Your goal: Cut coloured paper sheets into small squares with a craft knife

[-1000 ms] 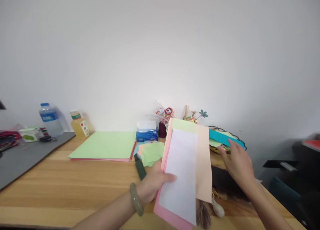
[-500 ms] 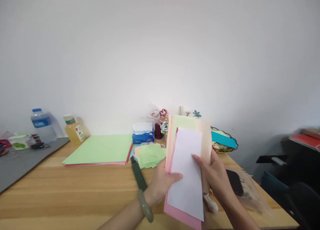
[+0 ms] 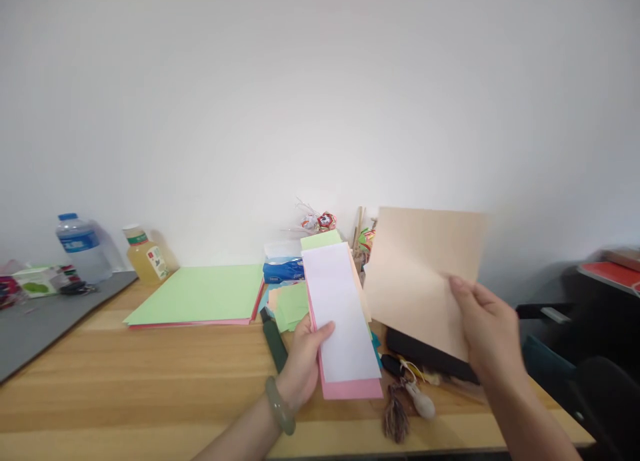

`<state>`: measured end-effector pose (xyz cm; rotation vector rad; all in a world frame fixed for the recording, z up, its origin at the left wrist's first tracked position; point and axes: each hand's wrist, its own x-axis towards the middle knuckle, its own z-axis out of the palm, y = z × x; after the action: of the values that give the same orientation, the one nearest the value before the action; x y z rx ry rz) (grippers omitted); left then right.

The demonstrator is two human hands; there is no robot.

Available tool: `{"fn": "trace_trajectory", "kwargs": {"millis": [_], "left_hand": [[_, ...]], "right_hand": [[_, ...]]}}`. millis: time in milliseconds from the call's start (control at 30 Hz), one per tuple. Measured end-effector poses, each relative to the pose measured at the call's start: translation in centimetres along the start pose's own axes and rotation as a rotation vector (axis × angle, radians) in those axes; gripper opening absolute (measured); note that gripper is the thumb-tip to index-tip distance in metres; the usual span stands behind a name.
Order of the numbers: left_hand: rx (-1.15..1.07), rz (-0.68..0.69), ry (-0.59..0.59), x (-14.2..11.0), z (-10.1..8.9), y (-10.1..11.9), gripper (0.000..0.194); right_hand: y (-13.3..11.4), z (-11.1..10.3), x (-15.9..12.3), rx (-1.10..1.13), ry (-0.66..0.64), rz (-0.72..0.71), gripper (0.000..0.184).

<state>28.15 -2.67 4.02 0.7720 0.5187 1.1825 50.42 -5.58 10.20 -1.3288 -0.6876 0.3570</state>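
No text can be read outright. Water bottle [image 3: 83, 251]: blue label [image 3: 79, 241] round the body with big white characters, too blurred to make out. Juice bottle [image 3: 143, 259]: white front label [image 3: 157, 262] with a red patch near its upper left edge and small dark-and-green marks below; the print is too small to read. Green band [image 3: 138, 238] under its cap, wording lost at this size. Tissue pack [image 3: 284, 269]: pale lettering on the blue front, one bit low on the left, another further right; probably a brand name, but I can't spell it. Small box [image 3: 39, 282]: green leaf-like print on the white side.
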Motion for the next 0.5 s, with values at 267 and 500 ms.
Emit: {"fn": "trace_trajectory", "kwargs": {"millis": [267,500], "left_hand": [[-0.101,-0.017,0.005,0.9,-0.6,0.2,0.031],[-0.328,-0.053,0.052,1.2,-2.3,1.9,0.017]], "right_hand": [[-1.0,-1.5,1.5,0.057,0.068,-0.027,0.035],[1.4,-2.7,3.6,-0.29,-0.039,-0.213,0.043]]}}
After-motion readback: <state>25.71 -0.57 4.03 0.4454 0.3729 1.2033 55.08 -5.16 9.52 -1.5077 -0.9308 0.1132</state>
